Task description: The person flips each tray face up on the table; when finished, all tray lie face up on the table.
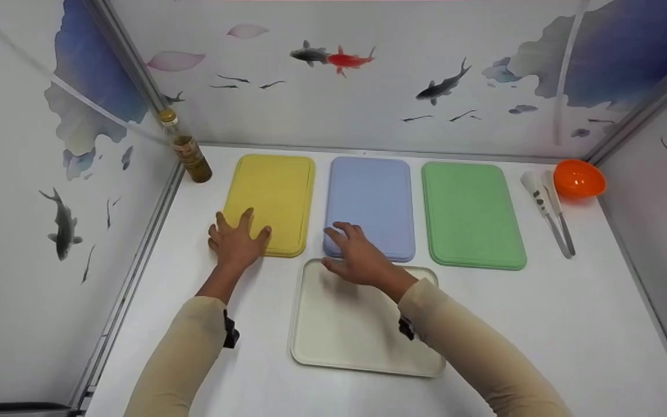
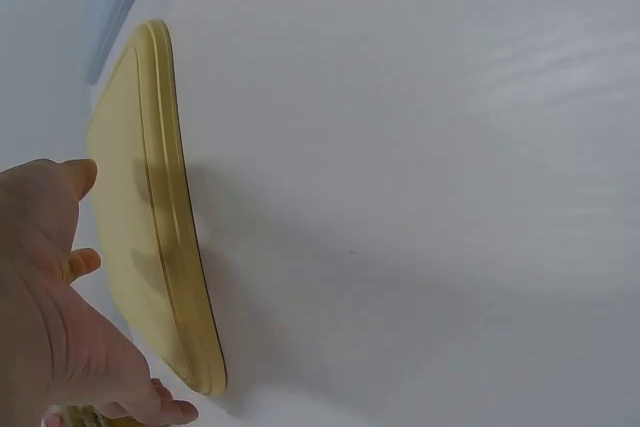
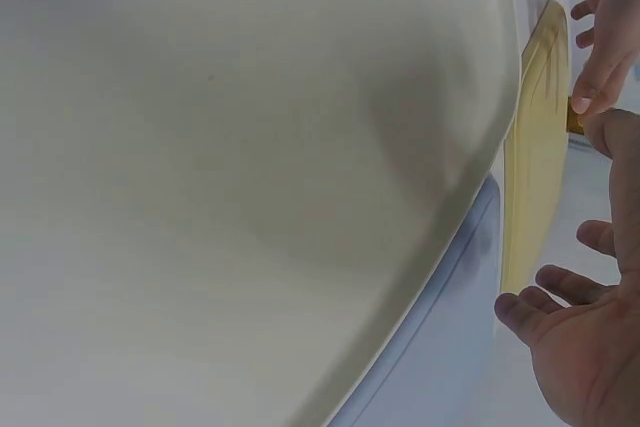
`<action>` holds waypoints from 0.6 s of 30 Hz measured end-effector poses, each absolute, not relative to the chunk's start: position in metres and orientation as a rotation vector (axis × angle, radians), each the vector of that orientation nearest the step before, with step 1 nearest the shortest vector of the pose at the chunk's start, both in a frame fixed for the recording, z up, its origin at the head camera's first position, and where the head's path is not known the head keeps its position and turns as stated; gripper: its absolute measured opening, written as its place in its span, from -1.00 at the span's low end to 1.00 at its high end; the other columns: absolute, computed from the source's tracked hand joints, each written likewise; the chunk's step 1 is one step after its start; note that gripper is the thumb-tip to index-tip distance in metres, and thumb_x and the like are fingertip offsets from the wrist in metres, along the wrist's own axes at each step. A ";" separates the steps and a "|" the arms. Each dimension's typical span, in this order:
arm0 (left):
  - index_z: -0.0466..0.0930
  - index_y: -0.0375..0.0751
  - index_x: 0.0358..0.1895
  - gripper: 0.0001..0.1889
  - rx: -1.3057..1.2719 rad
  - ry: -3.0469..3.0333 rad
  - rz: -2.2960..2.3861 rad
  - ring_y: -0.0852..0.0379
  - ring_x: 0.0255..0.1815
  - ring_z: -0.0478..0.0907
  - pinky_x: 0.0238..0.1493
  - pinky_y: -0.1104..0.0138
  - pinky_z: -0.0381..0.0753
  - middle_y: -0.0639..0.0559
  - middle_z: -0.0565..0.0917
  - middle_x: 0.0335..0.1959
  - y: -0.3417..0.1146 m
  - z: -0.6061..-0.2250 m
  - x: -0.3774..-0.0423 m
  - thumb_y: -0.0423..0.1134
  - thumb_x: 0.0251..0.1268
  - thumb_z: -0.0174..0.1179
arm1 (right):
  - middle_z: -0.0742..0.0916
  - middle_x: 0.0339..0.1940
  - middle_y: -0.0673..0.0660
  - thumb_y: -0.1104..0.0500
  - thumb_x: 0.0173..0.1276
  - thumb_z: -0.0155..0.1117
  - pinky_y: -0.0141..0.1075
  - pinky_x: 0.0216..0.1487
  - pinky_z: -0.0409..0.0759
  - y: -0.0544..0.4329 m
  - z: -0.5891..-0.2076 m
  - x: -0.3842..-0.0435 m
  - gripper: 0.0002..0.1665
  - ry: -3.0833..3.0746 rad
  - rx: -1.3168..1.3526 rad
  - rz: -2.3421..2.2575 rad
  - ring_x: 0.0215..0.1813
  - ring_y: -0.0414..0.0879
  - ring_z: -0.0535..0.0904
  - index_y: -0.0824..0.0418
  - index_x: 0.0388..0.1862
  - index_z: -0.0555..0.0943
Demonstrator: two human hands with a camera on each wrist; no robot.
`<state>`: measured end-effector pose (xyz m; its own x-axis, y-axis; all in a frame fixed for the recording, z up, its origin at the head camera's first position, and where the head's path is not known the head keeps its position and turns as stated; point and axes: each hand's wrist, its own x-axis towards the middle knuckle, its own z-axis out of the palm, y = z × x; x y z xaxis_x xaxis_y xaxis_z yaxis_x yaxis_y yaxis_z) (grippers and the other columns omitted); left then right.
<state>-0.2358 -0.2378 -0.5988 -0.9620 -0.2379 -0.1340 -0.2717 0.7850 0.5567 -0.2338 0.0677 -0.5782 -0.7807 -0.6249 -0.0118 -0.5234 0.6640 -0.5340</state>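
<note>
My left hand (image 1: 236, 243) is spread over the lower left part of a yellow cutting board (image 1: 275, 197), its fingers apart and nothing in them. In the left wrist view the thumb and fingers reach around the near edge of the yellow board (image 2: 130, 177). The right hand (image 1: 359, 255) hovers with loosely bent fingers above the far edge of a cream tray (image 1: 362, 336) and the near left corner of a blue cutting board (image 1: 371, 202). In the right wrist view that hand (image 3: 590, 337) holds nothing.
A green cutting board (image 1: 472, 214) lies right of the blue one. Beyond it are two white-handled utensils (image 1: 552, 211) and an orange bowl (image 1: 579, 179). An oil bottle (image 1: 191, 156) stands in the back left corner. Printed panels wall the table on the left, back and right.
</note>
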 end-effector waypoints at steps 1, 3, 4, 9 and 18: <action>0.22 0.00 0.77 -0.16 -0.437 2.907 0.926 -0.69 0.73 -0.19 0.61 -0.54 -0.04 -0.63 -0.21 0.76 -0.242 -0.600 -0.237 0.21 0.58 0.23 | 0.40 0.70 0.40 -0.11 0.67 0.32 0.20 0.55 0.55 0.062 -0.578 -0.234 -0.16 2.676 -0.952 -0.769 0.67 0.37 0.35 0.25 0.72 0.36; 0.16 -0.03 0.79 -0.10 -0.471 2.893 0.946 -0.67 0.72 -0.14 0.60 -0.52 0.03 -0.62 -0.20 0.76 -0.250 -0.603 -0.240 0.19 0.54 0.29 | 0.39 0.71 0.40 -0.10 0.69 0.29 0.20 0.57 0.53 0.051 -0.577 -0.234 -0.18 2.645 -0.983 -0.760 0.68 0.37 0.33 0.26 0.73 0.35; 0.13 -0.04 0.80 -0.06 -0.483 2.886 0.953 -0.66 0.71 -0.11 0.59 -0.50 0.06 -0.61 -0.19 0.76 -0.253 -0.605 -0.240 0.19 0.52 0.32 | 0.38 0.72 0.40 -0.09 0.70 0.27 0.20 0.58 0.52 0.046 -0.576 -0.233 -0.19 2.625 -0.997 -0.759 0.69 0.37 0.32 0.27 0.73 0.35; 0.04 -0.10 0.81 0.07 -0.506 2.882 0.956 -0.62 0.65 0.01 0.57 -0.44 0.16 -0.62 -0.03 0.71 -0.262 -0.609 -0.240 0.18 0.43 0.44 | 0.35 0.74 0.44 -0.06 0.74 0.21 0.21 0.62 0.47 0.028 -0.576 -0.234 -0.20 2.550 -1.031 -0.753 0.72 0.39 0.30 0.32 0.74 0.31; -0.01 -0.11 0.83 0.11 -0.511 2.868 0.912 -0.55 0.63 0.07 0.58 -0.38 0.21 -0.61 0.16 0.63 -0.262 -0.608 -0.242 0.19 0.42 0.46 | 0.35 0.76 0.43 -0.03 0.72 0.22 0.19 0.66 0.43 0.007 -0.589 -0.241 -0.17 2.484 -0.866 -0.894 0.70 0.37 0.40 0.34 0.76 0.28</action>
<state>-0.2421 -0.2622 -0.6085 -0.9400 -0.2876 -0.1833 -0.3407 0.7657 0.5455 -0.2415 0.0073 -0.5892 -0.7465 -0.6538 -0.1237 -0.4251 0.6116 -0.6673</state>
